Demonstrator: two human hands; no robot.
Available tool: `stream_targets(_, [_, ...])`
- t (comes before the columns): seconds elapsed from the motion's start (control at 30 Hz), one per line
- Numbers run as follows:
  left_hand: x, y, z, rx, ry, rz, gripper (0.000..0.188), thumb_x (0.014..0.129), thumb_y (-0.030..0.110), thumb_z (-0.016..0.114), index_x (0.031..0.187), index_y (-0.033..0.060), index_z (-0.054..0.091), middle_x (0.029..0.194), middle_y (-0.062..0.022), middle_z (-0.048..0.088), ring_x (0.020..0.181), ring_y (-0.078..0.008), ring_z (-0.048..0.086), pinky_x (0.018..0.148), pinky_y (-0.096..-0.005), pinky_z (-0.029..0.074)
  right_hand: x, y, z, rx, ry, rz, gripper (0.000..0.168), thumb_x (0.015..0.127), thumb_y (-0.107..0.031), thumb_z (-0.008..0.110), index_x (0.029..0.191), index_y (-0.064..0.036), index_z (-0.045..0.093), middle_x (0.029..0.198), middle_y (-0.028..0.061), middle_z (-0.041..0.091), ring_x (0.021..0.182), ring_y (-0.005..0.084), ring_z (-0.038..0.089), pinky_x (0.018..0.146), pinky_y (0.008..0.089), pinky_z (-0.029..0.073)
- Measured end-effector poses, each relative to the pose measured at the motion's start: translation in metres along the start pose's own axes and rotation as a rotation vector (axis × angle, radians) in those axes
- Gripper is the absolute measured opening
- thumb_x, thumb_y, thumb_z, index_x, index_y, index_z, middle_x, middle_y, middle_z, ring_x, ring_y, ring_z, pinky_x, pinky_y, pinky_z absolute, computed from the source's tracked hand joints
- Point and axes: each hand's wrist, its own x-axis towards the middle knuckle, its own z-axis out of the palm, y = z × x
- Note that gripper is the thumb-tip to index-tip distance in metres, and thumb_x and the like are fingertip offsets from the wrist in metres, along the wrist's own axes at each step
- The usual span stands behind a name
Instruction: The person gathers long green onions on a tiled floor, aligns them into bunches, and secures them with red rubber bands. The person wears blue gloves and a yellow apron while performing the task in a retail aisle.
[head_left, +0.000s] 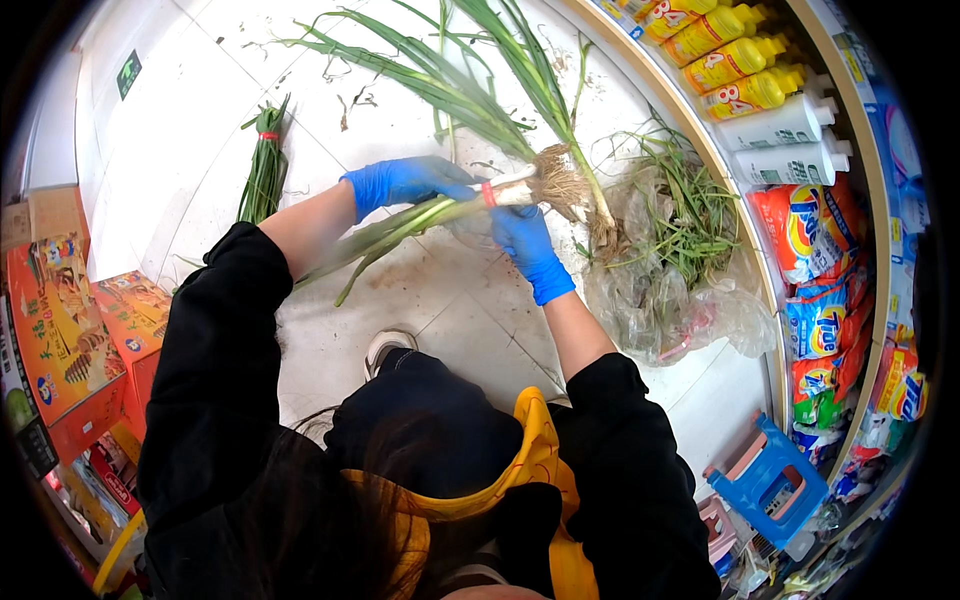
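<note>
Both of my hands wear blue gloves and hold a bunch of long green onions (420, 215), whose white stems carry a red band (488, 195) near the roots. My left hand (405, 184) grips the stems left of the band. My right hand (525, 240) has its fingers at the white ends, just below the roots. The leaves trail down to the left, partly under my left forearm. More loose green onions (450, 90) lie on the floor beyond, with roots toward me. A banded bunch of greens (266, 165) lies on the floor to the left.
Clear plastic bags (645, 300) with loose leaves (694, 217) lie at the right, beside a shelf with yellow bottles (739, 90) and detergent bags (806, 232). A blue plastic stool (772, 480) is at lower right. Orange cardboard boxes (67, 330) stand at the left. Plant scraps dot the tiled floor (225, 82).
</note>
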Motion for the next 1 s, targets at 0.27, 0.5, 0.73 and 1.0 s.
stream_targets(0.27, [-0.001, 0.005, 0.051, 0.776, 0.563, 0.547, 0.044, 0.077, 0.018, 0.067, 0.116, 0.0054, 0.051, 0.107, -0.0131, 0.058, 0.095, -0.0224, 0.058, 0.081, -0.0333, 0.047, 0.003, -0.007, 0.018, -0.028, 0.263, 0.011, 0.023, 0.082, -0.015, 0.063, 0.098, 0.001, 0.064, 0.082, 0.0029, 0.063, 0.072, 0.0079, 0.055, 0.063, 0.0207, 0.043])
stream_targets(0.5, [0.006, 0.007, 0.053, 0.761, 0.563, 0.419, 0.04, 0.084, 0.014, 0.057, 0.123, 0.0048, 0.048, 0.098, -0.0159, 0.063, 0.087, -0.0228, 0.062, 0.079, -0.0301, 0.048, -0.006, -0.022, 0.049, 0.033, 0.518, -0.06, 0.022, 0.083, -0.016, 0.062, 0.097, 0.002, 0.064, 0.072, -0.0007, 0.058, 0.06, 0.0043, 0.048, 0.053, 0.0196, 0.038])
stream_targets(0.73, [0.014, 0.011, 0.036, 0.487, 0.494, 0.454, 0.041, 0.088, 0.015, 0.054, 0.123, -0.004, 0.046, 0.109, -0.0136, 0.059, 0.099, -0.0153, 0.055, 0.088, -0.0281, 0.043, -0.01, -0.033, 0.044, 0.286, 0.375, -0.034, 0.015, 0.086, -0.017, 0.058, 0.09, -0.003, 0.063, 0.059, -0.0058, 0.046, 0.046, 0.0022, 0.035, 0.041, 0.0182, 0.025])
stream_targets(1.0, [0.021, 0.008, 0.018, 0.415, 0.395, 0.456, 0.037, 0.088, 0.01, 0.053, 0.123, -0.0008, 0.049, 0.108, -0.0101, 0.06, 0.097, -0.013, 0.055, 0.088, -0.0267, 0.043, -0.008, -0.032, 0.041, 0.209, 0.314, -0.048, 0.016, 0.086, -0.019, 0.058, 0.09, -0.004, 0.062, 0.06, -0.0051, 0.046, 0.046, 0.0019, 0.034, 0.041, 0.0178, 0.024])
